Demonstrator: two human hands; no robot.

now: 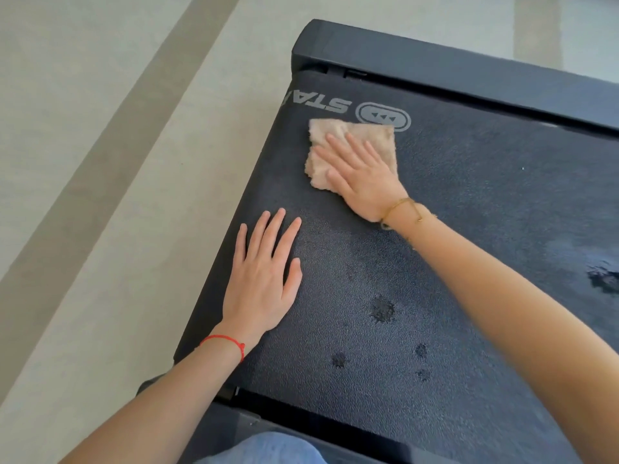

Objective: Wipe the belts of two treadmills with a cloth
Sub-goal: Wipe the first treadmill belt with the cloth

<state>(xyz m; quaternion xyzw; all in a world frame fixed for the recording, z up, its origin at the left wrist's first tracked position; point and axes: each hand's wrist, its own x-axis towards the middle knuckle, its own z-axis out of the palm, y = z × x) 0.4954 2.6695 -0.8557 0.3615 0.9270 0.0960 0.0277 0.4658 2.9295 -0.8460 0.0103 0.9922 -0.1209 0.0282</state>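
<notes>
Beige and fluffy, the cloth (351, 152) lies folded on the black textured belt (452, 229) of a treadmill, just below the printed logo (384, 117) near the belt's far end. In the head view, the only one, the right hand (363, 182) lies flat on the cloth with fingers straight and spread, pressing it down; its grip is released, not curled round the fabric. The left hand (264, 279) rests palm-down on the bare belt near its left edge, fingers straight, its grip likewise released and holding nothing, seemingly as a brace. A red string (225, 343) circles the left wrist and a thin gold bracelet (400, 209) the right.

Dark wet-looking spots (382, 309) dot the belt nearer the person, and another patch (603, 279) sits at the right edge of the frame. Pale floor (100, 195) lies to the left; the treadmill's dark end frame (469, 68) runs across the top.

My judgement: the wiping of this belt is under way, with the far corner being covered. The next move calls for dragging the cloth under flat pressure back across the spotted area. Only one treadmill is visible, so the second cannot be assessed.
</notes>
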